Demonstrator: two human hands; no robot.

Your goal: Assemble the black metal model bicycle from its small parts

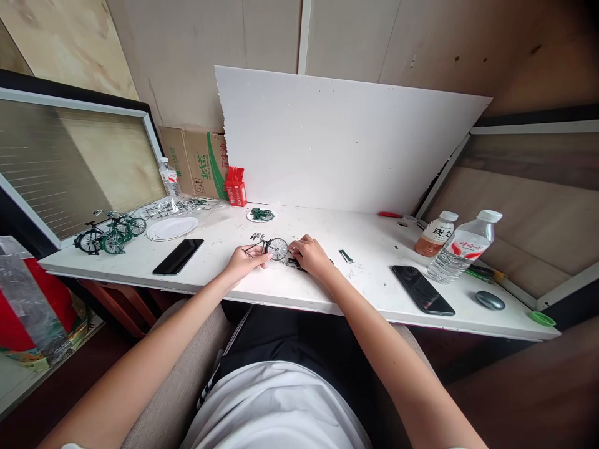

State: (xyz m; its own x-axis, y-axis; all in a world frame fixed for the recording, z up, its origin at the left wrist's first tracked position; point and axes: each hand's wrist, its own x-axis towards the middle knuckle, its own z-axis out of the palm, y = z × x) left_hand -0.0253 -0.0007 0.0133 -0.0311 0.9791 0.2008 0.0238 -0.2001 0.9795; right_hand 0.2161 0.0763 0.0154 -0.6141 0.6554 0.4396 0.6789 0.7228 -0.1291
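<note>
My left hand [247, 263] is closed around the frame of a black miniature bicycle [256, 246], holding it just above the white table. One spoked wheel [277, 249] of it faces my right hand, and the handlebars point up. Close to that wheel, my right hand [311, 254] has its fingers bent together over some small black parts [294, 263] on the tabletop. Whatever its fingertips pinch is too small to make out. Right of this hand lies a small dark green part [345, 256].
Assembled miniature bicycles [112, 234] stand at the left, by stacked white plates [172, 228] and a phone [178, 257]. Behind is a small plate with green parts [261, 215]. At right are another phone [422, 290], two bottles [463, 246] and a mouse [490, 300]. A white board [346, 143] leans behind.
</note>
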